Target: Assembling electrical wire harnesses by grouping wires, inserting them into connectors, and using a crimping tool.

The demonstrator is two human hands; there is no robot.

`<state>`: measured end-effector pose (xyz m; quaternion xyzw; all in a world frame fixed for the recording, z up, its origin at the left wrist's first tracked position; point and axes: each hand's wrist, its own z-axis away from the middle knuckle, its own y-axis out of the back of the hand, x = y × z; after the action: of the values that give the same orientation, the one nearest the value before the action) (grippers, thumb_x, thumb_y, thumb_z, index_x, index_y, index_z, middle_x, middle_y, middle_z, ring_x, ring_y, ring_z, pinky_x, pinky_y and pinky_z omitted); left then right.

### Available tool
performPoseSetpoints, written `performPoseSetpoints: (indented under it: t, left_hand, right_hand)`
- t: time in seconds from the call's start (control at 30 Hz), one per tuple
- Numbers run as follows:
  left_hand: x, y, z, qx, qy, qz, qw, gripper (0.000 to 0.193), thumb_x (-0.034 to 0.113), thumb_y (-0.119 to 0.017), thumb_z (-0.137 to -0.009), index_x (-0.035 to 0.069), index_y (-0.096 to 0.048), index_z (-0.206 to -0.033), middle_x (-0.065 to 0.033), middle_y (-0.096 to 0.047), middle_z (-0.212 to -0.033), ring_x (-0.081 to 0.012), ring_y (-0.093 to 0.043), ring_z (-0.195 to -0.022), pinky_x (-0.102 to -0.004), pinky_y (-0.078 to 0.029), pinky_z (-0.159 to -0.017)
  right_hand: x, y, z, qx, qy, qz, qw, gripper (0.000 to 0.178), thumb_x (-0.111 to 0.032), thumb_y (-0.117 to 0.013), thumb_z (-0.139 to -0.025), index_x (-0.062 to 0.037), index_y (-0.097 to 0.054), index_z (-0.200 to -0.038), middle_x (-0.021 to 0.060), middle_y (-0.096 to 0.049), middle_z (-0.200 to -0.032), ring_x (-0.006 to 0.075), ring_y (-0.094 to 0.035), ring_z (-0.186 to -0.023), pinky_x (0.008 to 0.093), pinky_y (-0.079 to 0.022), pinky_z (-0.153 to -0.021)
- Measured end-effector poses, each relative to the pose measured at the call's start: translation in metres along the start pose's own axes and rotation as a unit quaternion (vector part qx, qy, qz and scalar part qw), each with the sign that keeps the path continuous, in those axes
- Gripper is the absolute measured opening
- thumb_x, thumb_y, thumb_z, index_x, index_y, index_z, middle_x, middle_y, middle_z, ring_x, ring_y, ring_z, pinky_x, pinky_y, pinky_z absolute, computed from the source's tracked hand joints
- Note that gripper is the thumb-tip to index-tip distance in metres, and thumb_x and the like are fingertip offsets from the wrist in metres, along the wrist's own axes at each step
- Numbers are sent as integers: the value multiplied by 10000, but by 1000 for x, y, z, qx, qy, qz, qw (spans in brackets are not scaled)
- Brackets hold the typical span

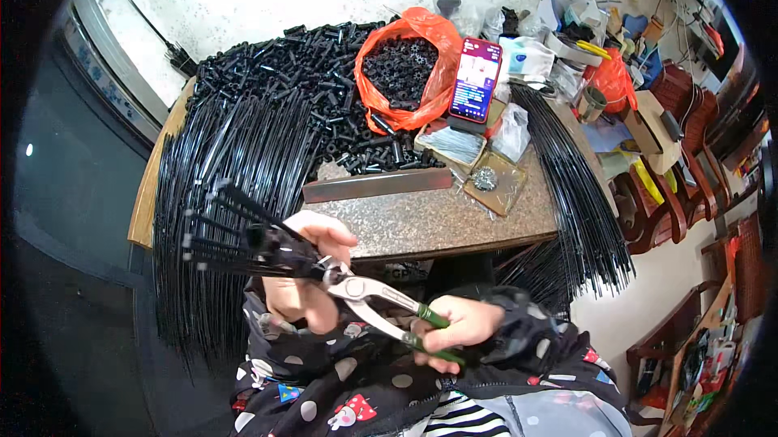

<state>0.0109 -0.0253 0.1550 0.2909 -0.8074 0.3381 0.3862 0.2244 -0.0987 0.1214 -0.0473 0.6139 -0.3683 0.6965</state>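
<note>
My left hand (304, 303) is closed around a bundle of black rods (215, 255), which fan out to the left from a dark collar. Motion blurs the rods, and my palm and fingers hide part of the collar. My right hand (458, 328) grips the green handles of a pair of silver pliers (361, 287). The pliers' jaws meet the right end of the bundle beside my left fingers. I cannot tell whether they bite on it. Both hands are over my lap, in front of the table's near edge.
On the stone-topped table (462, 222) lie heaped black tubes (275, 64) and long black rods (235, 153), with more rods (567, 178) at right. Behind a flat metal bar (377, 186) stand an orange bag (442, 40) of small black parts and an upright phone (476, 81).
</note>
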Motion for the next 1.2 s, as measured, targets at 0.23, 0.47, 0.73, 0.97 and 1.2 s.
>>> performPoseSetpoints:
  t: [0.23,0.47,0.73,0.97,1.2]
  left_hand:
    - [-1,9,0,29,51,-208,976,696,162,-815,-538,-112,-395,-1021,-111,-549,-721,-100,-505,-592,-175,-386,-516]
    - [-7,44,-6,-107,87,21,990,796,158,-826,-497,-154,-368,-1068,-149,-547,-744,-144,-537,-653,-210,-425,-537]
    - [5,8,-4,26,72,-180,981,647,131,-866,-416,9,-544,-964,37,-535,-729,-10,-412,-614,-170,-330,-531]
    - [-1,22,-4,-40,13,-86,995,591,106,-854,-445,35,-559,-951,50,-507,-680,-17,-396,-565,-185,-270,-479]
    - [21,3,-3,5,92,-284,954,420,65,-802,-510,25,-574,-861,8,-549,-707,-43,-492,-607,-183,-374,-526]
  right_hand:
    - [-7,3,-3,374,231,427,790,549,-34,-645,-602,-36,-428,-1106,92,-555,-749,215,-558,-607,300,-439,-520]
    - [0,-3,-2,47,5,-16,999,226,-160,-584,-772,15,-500,-889,91,-576,-623,151,-565,-501,251,-441,-457]
    - [-11,8,-5,422,245,539,686,499,-17,-633,-598,7,-445,-1059,92,-524,-701,205,-546,-629,306,-440,-569]
    - [8,-23,-18,252,159,316,901,233,4,-507,-752,-25,-504,-983,78,-512,-697,130,-526,-659,294,-442,-621]
    - [-1,-5,-7,80,122,133,980,533,-51,-389,-881,-83,-149,-1356,137,-404,-1254,135,-523,-926,293,-406,-817]
